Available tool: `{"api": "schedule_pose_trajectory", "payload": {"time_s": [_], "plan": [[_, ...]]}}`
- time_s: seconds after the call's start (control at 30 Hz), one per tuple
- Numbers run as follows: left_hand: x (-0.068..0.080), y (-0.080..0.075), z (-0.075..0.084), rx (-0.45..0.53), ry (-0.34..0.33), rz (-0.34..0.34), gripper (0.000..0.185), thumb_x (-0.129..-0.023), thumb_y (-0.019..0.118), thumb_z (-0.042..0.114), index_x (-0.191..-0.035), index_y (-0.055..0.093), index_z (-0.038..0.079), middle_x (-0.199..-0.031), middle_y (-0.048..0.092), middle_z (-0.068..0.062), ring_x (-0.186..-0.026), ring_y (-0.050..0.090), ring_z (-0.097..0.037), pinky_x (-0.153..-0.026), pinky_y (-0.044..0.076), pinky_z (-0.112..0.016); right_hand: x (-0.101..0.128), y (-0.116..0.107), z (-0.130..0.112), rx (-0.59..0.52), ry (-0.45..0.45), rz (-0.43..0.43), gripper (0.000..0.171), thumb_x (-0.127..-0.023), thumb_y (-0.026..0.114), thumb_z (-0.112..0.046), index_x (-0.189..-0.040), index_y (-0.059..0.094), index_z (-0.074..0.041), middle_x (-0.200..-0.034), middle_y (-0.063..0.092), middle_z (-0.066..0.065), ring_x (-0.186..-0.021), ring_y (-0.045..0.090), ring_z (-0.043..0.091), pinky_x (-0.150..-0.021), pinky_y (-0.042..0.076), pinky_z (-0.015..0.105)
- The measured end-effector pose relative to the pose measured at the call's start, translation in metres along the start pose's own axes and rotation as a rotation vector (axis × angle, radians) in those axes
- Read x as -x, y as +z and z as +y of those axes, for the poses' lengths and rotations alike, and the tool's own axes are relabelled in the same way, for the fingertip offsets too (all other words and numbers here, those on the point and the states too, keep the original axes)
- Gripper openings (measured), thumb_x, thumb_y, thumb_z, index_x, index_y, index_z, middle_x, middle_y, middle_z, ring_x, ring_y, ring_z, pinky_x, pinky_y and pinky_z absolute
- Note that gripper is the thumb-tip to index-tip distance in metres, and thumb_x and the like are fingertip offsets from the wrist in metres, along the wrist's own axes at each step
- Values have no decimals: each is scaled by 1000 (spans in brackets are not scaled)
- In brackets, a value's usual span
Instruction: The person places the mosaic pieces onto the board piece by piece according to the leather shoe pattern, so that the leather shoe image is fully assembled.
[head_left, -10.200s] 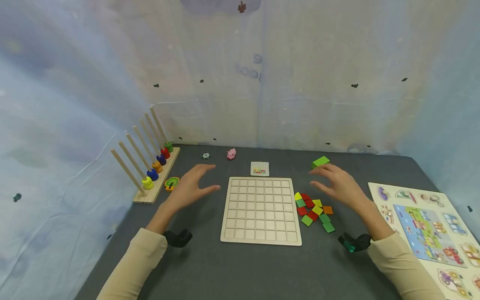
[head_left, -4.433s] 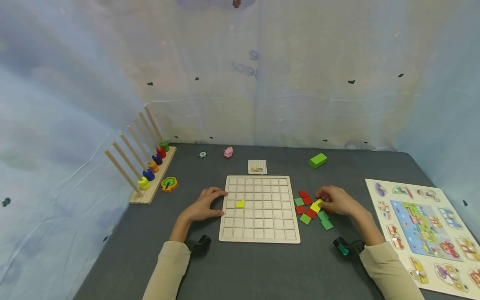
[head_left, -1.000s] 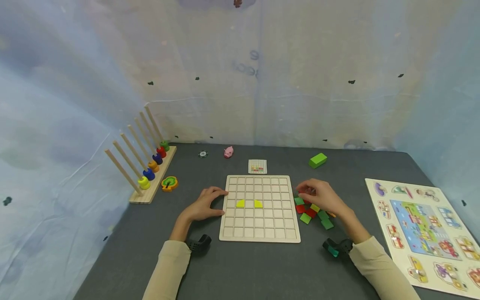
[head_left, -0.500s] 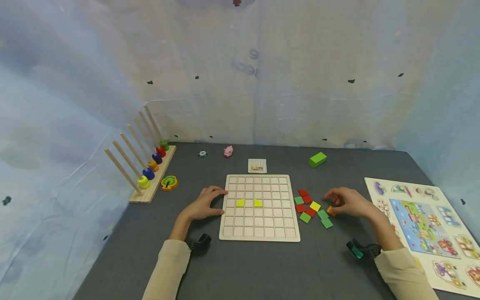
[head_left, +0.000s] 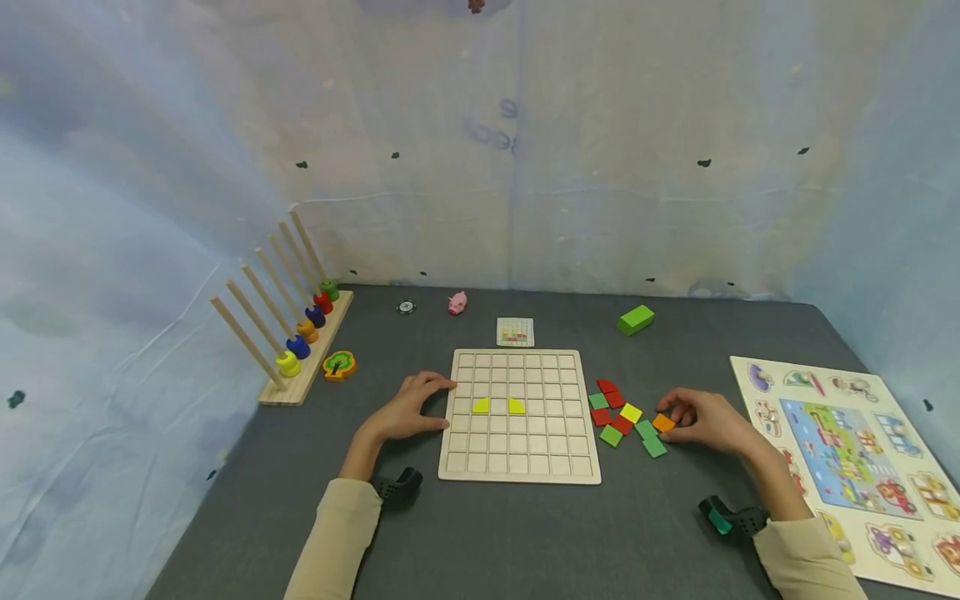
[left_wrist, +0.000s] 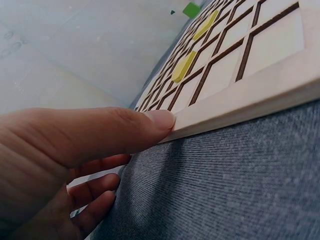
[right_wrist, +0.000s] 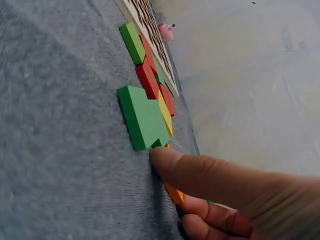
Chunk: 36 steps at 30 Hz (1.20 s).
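Observation:
A pale wooden grid board (head_left: pixel 519 458) lies in the middle of the table, with two yellow quarter-round tiles (head_left: pixel 480 406) in its cells. My left hand (head_left: pixel 408 408) rests at the board's left edge; in the left wrist view the thumb (left_wrist: pixel 145 122) touches the rim. Beside the tile pile, my right hand (head_left: pixel 705 418) pinches an orange square tile (head_left: pixel 663 422) between thumb and fingers. The thumb covers part of that tile in the right wrist view. Green tiles (right_wrist: pixel 142 117), red tiles (head_left: pixel 601 417) and a yellow tile (head_left: pixel 631 412) lie close by.
A small pattern card (head_left: pixel 515 332) lies behind the board. Farther back are a pink pig (head_left: pixel 457 302), a round token (head_left: pixel 406 307) and a green block (head_left: pixel 636 320). A peg stand (head_left: pixel 330 342) and tree piece (head_left: pixel 340 365) are left; a picture puzzle (head_left: pixel 765 392) is right.
A second yellow tile has come onto the board since 4.4 s ago. My right hand has moved from the red tiles rightward to the orange tile. The left hand has stayed at the edge.

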<state>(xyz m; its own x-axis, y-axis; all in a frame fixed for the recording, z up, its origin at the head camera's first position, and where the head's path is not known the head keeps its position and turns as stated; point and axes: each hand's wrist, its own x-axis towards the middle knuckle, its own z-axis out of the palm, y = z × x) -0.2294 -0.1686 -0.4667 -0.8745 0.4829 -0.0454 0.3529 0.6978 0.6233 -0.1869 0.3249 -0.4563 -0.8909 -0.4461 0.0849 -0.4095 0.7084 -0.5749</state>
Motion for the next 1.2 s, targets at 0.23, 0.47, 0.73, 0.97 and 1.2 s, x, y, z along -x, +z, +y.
{"api": "schedule_pose_trajectory", "payload": {"time_s": [0.23, 0.47, 0.73, 0.97, 1.2], "plan": [[0, 0, -2, 3, 9, 6, 60, -80, 74, 23, -134, 50, 16, -134, 40, -9, -124, 30, -30, -100, 29, -54, -7, -4, -6, 22, 2, 22, 24, -75, 75, -11, -97, 66, -4, -79, 58, -2, -68, 49, 4, -59, 42, 23], [0, 0, -3, 4, 8, 1, 61, -80, 74, 23, -135, 49, 16, -134, 40, -9, -124, 30, -30, -100, 29, -53, -32, 7, -29, 6, -91, 88, 24, -76, 73, -6, -99, 67, -3, -84, 59, 2, -71, 55, 9, -62, 47, 23], [-1, 1, -2, 1, 13, 5, 60, -80, 74, 23, -134, 50, 16, -134, 40, -9, -124, 30, -30, -100, 29, -53, -70, 39, -73, -66, -193, 35, 28, -80, 72, -12, -107, 66, -4, -94, 62, 3, -79, 60, 16, -67, 49, 31], [0, -1, 2, 18, 20, 4, 60, -80, 74, 22, -134, 50, 14, -134, 40, -10, -124, 30, -31, -100, 29, -54, -98, 66, -107, -121, -288, 11, 28, -82, 69, -12, -108, 65, -5, -95, 64, 3, -83, 59, 20, -73, 50, 35], [1, -1, 1, 13, 22, 1, 59, -80, 73, 21, -134, 50, 13, -134, 40, -10, -123, 30, -30, -100, 29, -54, -117, 100, -135, -125, -369, 7, 20, -78, 75, -13, -95, 65, -7, -90, 64, 3, -77, 59, 17, -69, 50, 31]]}}
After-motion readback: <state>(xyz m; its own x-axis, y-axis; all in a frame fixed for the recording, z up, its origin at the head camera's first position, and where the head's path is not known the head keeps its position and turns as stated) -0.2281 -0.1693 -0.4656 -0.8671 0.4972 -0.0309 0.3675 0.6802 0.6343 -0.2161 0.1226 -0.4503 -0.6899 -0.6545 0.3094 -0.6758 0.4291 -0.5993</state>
